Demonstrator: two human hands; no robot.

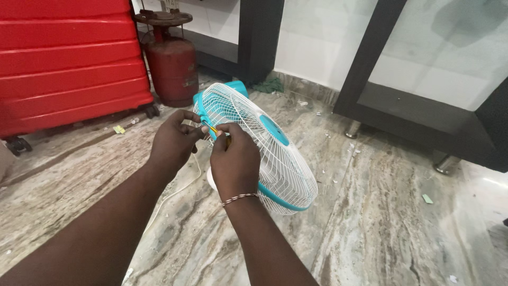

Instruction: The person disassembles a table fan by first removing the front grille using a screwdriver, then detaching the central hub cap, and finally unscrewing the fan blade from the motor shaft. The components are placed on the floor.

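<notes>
A small table fan [264, 143] with a white wire grille and a teal rim and hub stands on the marble floor, tilted away from me. My left hand [173, 142] pinches the teal rim at the grille's left edge. My right hand [234, 159] is closed around a thin tool with a yellow part [213, 130], its tip at the same spot on the rim. A beaded bracelet sits on my right wrist. The fan's base is mostly hidden behind my right hand.
A red suitcase [69, 63] on wheels stands at the back left, a red gas cylinder [172, 71] beside it. Dark furniture legs and frames [365, 58] line the wall. A white cord [174, 193] trails on the floor. Small scraps litter the floor.
</notes>
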